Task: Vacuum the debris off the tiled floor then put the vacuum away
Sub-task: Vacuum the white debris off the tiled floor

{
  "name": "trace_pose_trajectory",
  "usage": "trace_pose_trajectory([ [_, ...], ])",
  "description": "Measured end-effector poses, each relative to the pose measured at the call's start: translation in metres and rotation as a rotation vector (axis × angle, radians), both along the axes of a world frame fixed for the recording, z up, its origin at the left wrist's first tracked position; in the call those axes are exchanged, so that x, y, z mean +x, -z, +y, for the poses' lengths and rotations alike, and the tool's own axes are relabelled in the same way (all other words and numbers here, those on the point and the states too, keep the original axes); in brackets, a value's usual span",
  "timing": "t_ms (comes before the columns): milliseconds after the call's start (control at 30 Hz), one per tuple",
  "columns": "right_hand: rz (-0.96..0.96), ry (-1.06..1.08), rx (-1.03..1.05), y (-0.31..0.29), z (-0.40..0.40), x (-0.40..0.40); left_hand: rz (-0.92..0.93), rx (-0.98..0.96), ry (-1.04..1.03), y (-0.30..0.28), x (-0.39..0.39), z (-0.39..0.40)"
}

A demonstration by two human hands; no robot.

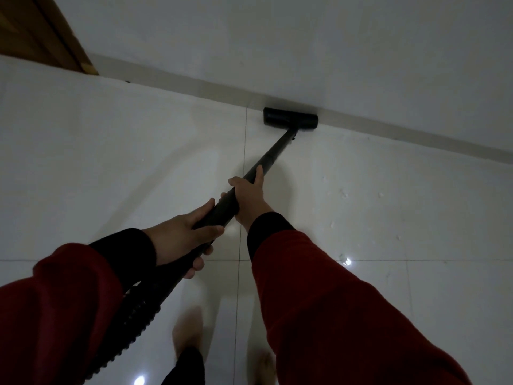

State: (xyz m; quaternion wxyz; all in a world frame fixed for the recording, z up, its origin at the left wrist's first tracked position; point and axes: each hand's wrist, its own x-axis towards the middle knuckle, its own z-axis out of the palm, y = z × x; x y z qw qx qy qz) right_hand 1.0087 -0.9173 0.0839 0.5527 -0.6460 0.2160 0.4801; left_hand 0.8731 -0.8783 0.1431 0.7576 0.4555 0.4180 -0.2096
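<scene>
I hold a black vacuum wand (273,154) with both hands. My right hand (248,197) grips the tube further down. My left hand (181,237) grips it higher up, near where the ribbed hose (133,315) starts. The black floor head (290,120) rests on the white tiled floor (138,168), pressed against the skirting at the foot of the wall. Small white bits of debris (344,193) lie scattered on the tiles to the right of the wand, with more near a bright glint (347,262).
A pale wall (277,45) runs across the back with a beige skirting strip (416,132). A brown wooden door frame (47,37) stands at the top left. My bare feet (188,329) are on the tiles below the hands.
</scene>
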Motion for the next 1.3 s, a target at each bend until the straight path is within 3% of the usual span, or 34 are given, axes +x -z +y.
trace_pose_trajectory([
  [600,0.028,-0.020,-0.006,0.012,-0.084,0.058,0.040,-0.039,-0.053,0.006,0.061,-0.087],
  [1000,0.045,-0.116,-0.085,-0.005,-0.200,0.025,0.059,-0.066,-0.074,-0.020,0.026,-0.205],
  [1300,0.049,-0.057,-0.099,-0.013,-0.260,-0.033,0.072,-0.065,-0.018,-0.024,-0.029,-0.255],
])
